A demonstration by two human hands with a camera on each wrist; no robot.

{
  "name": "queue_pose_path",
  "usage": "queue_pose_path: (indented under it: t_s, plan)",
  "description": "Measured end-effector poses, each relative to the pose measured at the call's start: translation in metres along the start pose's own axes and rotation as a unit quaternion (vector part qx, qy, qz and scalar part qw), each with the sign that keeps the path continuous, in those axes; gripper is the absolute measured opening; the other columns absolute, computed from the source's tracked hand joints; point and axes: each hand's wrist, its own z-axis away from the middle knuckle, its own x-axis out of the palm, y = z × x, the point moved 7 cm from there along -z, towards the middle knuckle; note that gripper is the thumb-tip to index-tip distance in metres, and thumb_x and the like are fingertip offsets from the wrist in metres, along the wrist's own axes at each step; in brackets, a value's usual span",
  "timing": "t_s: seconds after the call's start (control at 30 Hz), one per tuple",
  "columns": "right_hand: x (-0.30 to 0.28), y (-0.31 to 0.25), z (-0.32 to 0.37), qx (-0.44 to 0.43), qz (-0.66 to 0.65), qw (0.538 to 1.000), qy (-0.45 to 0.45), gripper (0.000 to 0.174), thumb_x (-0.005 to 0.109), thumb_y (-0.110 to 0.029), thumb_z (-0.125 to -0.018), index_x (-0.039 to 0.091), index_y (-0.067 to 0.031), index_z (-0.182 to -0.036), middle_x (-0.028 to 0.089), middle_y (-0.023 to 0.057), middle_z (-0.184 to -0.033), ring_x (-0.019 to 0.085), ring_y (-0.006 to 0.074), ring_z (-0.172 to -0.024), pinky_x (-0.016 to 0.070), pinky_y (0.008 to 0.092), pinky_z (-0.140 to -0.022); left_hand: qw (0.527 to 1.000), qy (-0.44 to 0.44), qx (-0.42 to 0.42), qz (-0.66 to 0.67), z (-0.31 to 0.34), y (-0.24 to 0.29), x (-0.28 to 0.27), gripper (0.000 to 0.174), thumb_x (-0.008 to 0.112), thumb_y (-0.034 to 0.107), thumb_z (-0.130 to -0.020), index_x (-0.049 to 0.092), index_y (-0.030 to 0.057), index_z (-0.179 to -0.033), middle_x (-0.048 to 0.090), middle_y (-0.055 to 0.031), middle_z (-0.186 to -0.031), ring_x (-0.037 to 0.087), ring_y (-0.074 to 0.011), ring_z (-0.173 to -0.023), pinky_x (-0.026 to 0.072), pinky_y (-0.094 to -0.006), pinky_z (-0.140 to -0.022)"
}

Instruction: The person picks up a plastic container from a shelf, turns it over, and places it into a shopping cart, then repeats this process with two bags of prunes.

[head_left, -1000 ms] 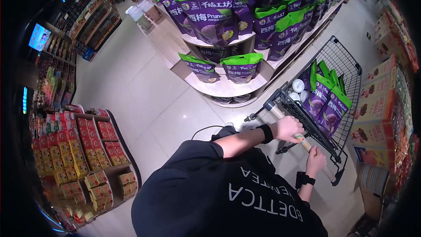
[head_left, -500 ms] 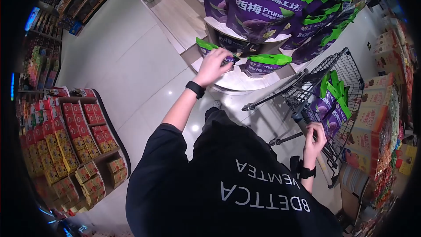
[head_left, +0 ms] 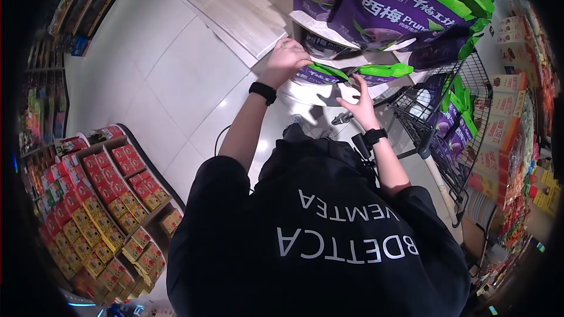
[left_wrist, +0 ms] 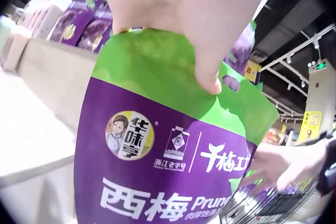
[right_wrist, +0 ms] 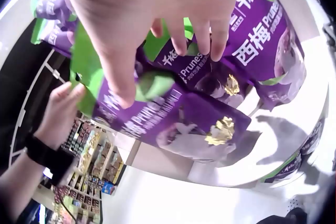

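Note:
My left hand (head_left: 286, 61) pinches the green top of a purple bag of prunes (left_wrist: 157, 129), thumb on the front and fingers behind. The bag stands tilted over the rounded lower shelf (right_wrist: 294, 124). Reaching in from the right, my right hand (head_left: 362, 107) has its fingers extended and thumb spread apart. Its thumb overlaps the front of the held bag in the right wrist view, with the fingertips over its upper edge. Just right of it is a second bag of prunes (head_left: 385, 71) on the same shelf.
Larger rows of prune bags (head_left: 388, 9) fill the tier above. A shopping cart (head_left: 432, 158) holding prune bags and white-lidded containers stands at right, beside stacked cartons (head_left: 499, 123). Shelving with red and yellow boxes (head_left: 111, 194) is at left.
Both hands have left the cart handle, the left first, and moved to the lower shelf. The left has taken hold of a prune bag; the right has come beside it. The view has shifted closer.

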Motion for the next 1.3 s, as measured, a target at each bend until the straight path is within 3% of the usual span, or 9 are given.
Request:
queue_pose_path:
  t_s: [0.17, 0.3, 0.43, 0.57, 0.67, 0.77, 1.03, 1.17, 1.3]
  plan:
    - [0.013, -0.021, 0.001, -0.047, -0.026, 0.995, -0.084, 0.091, 0.085, -0.021, -0.055, 0.034, -0.0002, -0.128, 0.05, 0.0146, -0.121, 0.045, 0.0232, -0.116, 0.0329, 0.0343, -0.1, 0.995, 0.051, 0.013, 0.082, -0.017, 0.069, -0.099, 0.01, 0.068, 0.014, -0.07, 0.066, 0.0061, -0.077, 0.062, -0.0036, -0.074, 0.056, -0.0185, -0.074, 0.0422, -0.0312, -0.075]
    - [-0.007, -0.048, 0.004, 0.009, -0.227, 0.969, -0.092, 0.062, 0.081, -0.009, -0.059, 0.049, 0.0001, -0.112, 0.059, 0.008, -0.105, 0.056, 0.0157, -0.096, 0.0446, 0.0315, -0.087, 0.986, 0.111, -0.028, 0.123, -0.041, 0.104, -0.146, 0.011, 0.068, 0.015, -0.072, 0.066, 0.0055, -0.077, 0.062, -0.0068, -0.07, 0.058, -0.0217, -0.066, 0.0465, -0.03, -0.061]
    - [-0.017, -0.072, 0.015, 0.026, -0.292, 0.95, -0.109, 0.052, 0.077, -0.001, -0.064, 0.05, 0.0008, -0.109, 0.06, 0.0072, -0.101, 0.058, 0.0125, -0.091, 0.0475, 0.0272, -0.081, 0.97, 0.239, -0.014, 0.043, -0.046, 0.126, -0.184, 0.011, 0.067, 0.012, -0.072, 0.065, 0.0051, -0.081, 0.064, -0.0066, -0.08, 0.058, -0.024, -0.078, 0.0463, -0.0318, -0.071]
    - [-0.027, -0.091, 0.023, -0.019, -0.335, 0.938, -0.091, 0.052, 0.075, 0.001, -0.066, 0.05, 0.0, -0.111, 0.06, 0.0052, -0.101, 0.057, 0.011, -0.091, 0.0471, 0.0263, -0.081, 0.904, 0.37, -0.161, 0.14, 0.019, 0.113, -0.194, 0.052, 0.072, 0.014, -0.068, 0.05, 0.0054, -0.114, 0.052, -0.0099, -0.119, 0.049, -0.0229, -0.11, 0.0391, -0.0366, -0.092]
    - [-0.033, -0.101, 0.032, -0.022, -0.35, 0.932, -0.093, 0.052, 0.074, 0.0, -0.067, 0.05, -0.0005, -0.112, 0.06, 0.0037, -0.1, 0.056, 0.0105, -0.09, 0.0457, 0.0259, -0.083, 0.822, 0.224, -0.314, 0.419, 0.066, 0.1, -0.126, 0.081, 0.071, 0.003, -0.064, 0.028, 0.0074, -0.132, 0.041, -0.0142, -0.13, 0.046, -0.0239, -0.115, 0.0353, -0.0387, -0.098]
    - [-0.04, -0.118, 0.043, -0.027, -0.354, 0.929, -0.106, 0.051, 0.074, -0.001, -0.067, 0.05, -0.0009, -0.113, 0.059, 0.003, -0.099, 0.056, 0.0099, -0.09, 0.0447, 0.0255, -0.083, 0.775, 0.051, -0.398, 0.488, 0.101, 0.128, -0.062, 0.079, 0.074, 0.004, -0.063, 0.032, 0.0016, -0.13, 0.045, -0.0104, -0.124, 0.044, -0.0204, -0.114, 0.0344, -0.0309, -0.098]
    - [-0.057, -0.143, 0.07, -0.073, -0.26, 0.955, -0.123, 0.053, 0.072, -0.007, -0.072, 0.046, -0.0006, -0.118, 0.057, 0.0044, -0.105, 0.053, 0.0116, -0.096, 0.0421, 0.0266, -0.086, 0.778, 0.138, -0.357, 0.499, 0.125, 0.151, -0.056, 0.065, 0.073, 0.006, -0.064, 0.04, 0.0022, -0.12, 0.054, -0.0078, -0.111, 0.052, -0.0172, -0.103, 0.0418, -0.0325, -0.089]
    - [-0.063, -0.137, 0.085, -0.031, -0.287, 0.951, -0.115, 0.04, 0.041, -0.027, -0.095, 0.043, 0.0009, -0.125, 0.053, 0.006, -0.113, 0.047, 0.011, -0.104, 0.0361, 0.0258, -0.092, 0.777, 0.154, -0.332, 0.512, 0.131, 0.158, -0.053, 0.059, 0.071, 0.0, -0.065, 0.042, 0.0017, -0.116, 0.055, -0.0069, -0.107, 0.054, -0.0157, -0.099, 0.0445, -0.0311, -0.085]
    - [-0.076, -0.132, 0.094, -0.021, -0.247, 0.964, -0.095, 0.041, 0.036, -0.032, -0.097, 0.051, 0.0024, -0.114, 0.057, 0.0047, -0.104, 0.049, 0.0106, -0.095, 0.038, 0.0251, -0.086, 0.772, 0.147, -0.323, 0.528, 0.135, 0.162, -0.044, 0.06, 0.07, 0.0, -0.063, 0.042, 0.0021, -0.116, 0.055, -0.0061, -0.107, 0.053, -0.0159, -0.099, 0.0435, -0.0314, -0.087]
